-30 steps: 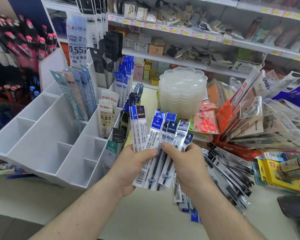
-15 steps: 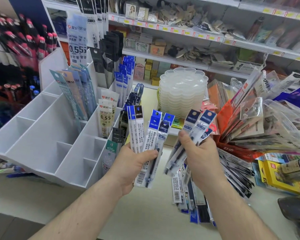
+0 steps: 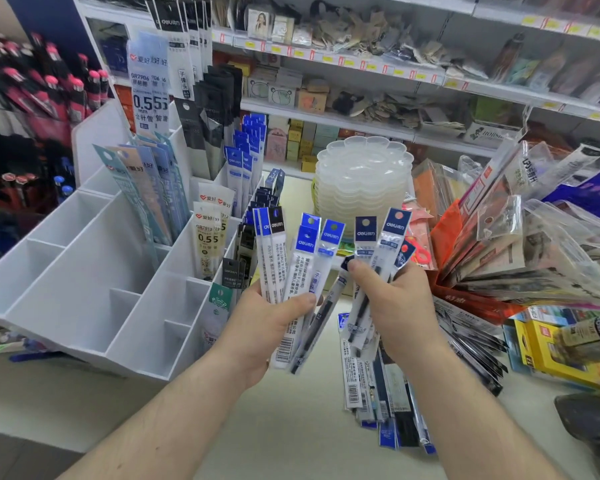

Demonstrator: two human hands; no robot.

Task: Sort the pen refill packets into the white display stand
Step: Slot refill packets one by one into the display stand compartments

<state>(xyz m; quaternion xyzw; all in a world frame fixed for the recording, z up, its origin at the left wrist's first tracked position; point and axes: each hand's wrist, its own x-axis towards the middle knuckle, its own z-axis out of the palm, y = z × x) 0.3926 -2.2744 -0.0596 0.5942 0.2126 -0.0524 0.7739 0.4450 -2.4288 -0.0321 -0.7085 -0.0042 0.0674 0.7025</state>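
Note:
My left hand [image 3: 262,327] grips a fan of several blue-topped pen refill packets [image 3: 293,271], held upright over the counter. My right hand [image 3: 392,306] holds a second, smaller bunch of dark-blue-topped refill packets [image 3: 378,247] just to the right, apart from the first bunch. The white display stand [image 3: 84,271] stands at the left; its back and right compartments hold upright refill packets [image 3: 208,237], while its front and left compartments are bare. More loose refill packets [image 3: 378,393] lie on the counter under my right hand.
A stack of clear scalloped trays [image 3: 361,181] sits behind my hands. Fanned plastic-bagged goods [image 3: 516,244] and a yellow box [image 3: 551,355] crowd the right side. Shelves of stock run across the back; pink-capped pens [image 3: 42,88] stand at far left.
My right hand pulled its few packets out of the single fan and away to the right, then drifted back slightly left and upright. My left hand kept its bunch in place.

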